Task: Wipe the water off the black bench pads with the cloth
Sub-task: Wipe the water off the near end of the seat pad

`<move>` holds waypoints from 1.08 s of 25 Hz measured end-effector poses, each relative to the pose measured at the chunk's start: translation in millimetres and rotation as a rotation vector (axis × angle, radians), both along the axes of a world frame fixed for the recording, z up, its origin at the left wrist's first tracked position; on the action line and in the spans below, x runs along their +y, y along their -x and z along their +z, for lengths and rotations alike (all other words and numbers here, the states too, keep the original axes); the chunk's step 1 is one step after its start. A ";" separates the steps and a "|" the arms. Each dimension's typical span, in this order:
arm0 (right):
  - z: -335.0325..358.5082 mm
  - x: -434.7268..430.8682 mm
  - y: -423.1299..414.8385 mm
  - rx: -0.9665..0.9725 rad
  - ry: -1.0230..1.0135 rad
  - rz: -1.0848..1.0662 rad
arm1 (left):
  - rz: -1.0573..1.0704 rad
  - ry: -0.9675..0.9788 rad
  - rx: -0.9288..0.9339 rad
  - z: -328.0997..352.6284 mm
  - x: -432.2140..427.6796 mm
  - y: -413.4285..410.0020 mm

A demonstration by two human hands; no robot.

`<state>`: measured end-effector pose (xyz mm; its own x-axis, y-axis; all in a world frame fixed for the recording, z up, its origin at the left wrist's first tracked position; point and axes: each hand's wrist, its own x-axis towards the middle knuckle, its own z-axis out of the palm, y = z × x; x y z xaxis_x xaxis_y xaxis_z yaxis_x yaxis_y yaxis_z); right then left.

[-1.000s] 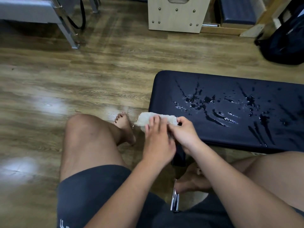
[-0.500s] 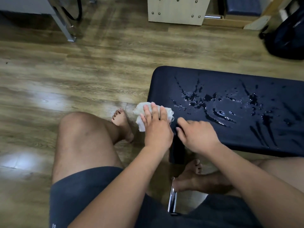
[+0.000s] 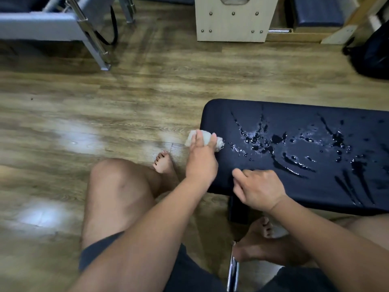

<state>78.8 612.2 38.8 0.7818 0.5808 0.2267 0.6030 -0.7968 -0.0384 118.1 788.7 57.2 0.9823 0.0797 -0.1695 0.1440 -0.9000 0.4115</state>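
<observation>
Two hands are placed at the left end of the black bench pad (image 3: 221, 114). The left hand (image 3: 201, 160) is laid on top of the white cloth (image 3: 205, 137), with its fingers (image 3: 197, 137) held fairly straight and pressed down on it; no clenching round the cloth is seen. The cloth is bunched and is located at the pad's left edge, partly on the pad and partly past that edge. The right hand (image 3: 261, 188) is rested on the pad's near edge, just beside the left hand, with its fingers curled in and nothing held.

Water (image 3: 276, 139) is spread over the middle and right part of the pad as drops, pools and long streaks. The nearest drops are found just beside the cloth; the streaks furthest from it are well apart from both hands.

The pad is set over a wood-pattern floor (image 3: 105, 106). Beyond the pad's far edge a pale wooden box (image 3: 229, 22) with metal studs is stood. A black bag (image 3: 374, 53) is placed beyond the pad's far right corner, and a grey metal frame (image 3: 92, 39) well off to its far left.
</observation>
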 end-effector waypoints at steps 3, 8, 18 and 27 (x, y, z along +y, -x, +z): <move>-1.6 -0.7 0.8 0.009 -0.021 0.003 | -0.085 -0.094 0.004 -2.7 -7.0 44.9; 2.0 -0.5 -1.5 -0.008 -0.034 -0.005 | -0.001 -0.065 0.056 2.5 -1.7 -2.0; 5.4 3.0 0.2 0.018 -0.020 -0.019 | 0.416 0.332 -0.064 3.4 -1.5 -35.5; 3.2 0.6 -2.0 -0.017 -0.003 -0.021 | 0.270 0.182 -0.024 3.9 -33.1 39.2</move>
<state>80.8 612.8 41.9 0.7898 0.5635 0.2421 0.5867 -0.8092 -0.0304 78.9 755.6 61.1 0.9335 0.3087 -0.1823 0.3562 -0.7419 0.5681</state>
